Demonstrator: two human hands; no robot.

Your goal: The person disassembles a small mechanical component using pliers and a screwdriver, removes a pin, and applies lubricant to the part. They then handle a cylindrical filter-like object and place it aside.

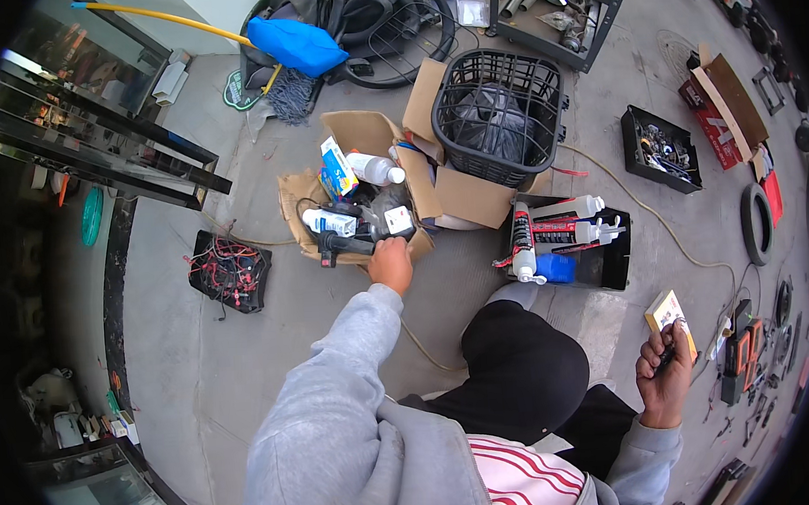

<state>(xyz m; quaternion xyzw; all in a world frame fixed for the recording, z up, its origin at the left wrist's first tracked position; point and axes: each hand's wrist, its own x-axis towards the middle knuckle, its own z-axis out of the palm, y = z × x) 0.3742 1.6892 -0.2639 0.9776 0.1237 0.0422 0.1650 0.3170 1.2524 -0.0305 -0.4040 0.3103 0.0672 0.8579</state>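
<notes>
My left hand (391, 265) is closed at the near rim of an open cardboard box (302, 208), its fingertips hidden. Beside it lies a black handle-like part (347, 244); whether the fingers hold that part or the rim, I cannot tell. Inside the box are a clear bottle with a white cap (373, 168), a white bottle (329, 222), a blue-and-yellow carton (336, 169) and a small white-faced item (398, 220). Off to the right, my right hand (662, 380) grips a small yellow-and-white box (668, 315), together with a small dark item (666, 358).
A black bin (616, 263) holding several bottles stands before my knee. Behind it is a black basket (498, 117). A tray of tangled wires (230, 272) lies left, a tray of metal parts (662, 149) right. A hose (647, 205) crosses the floor; tools lie far right.
</notes>
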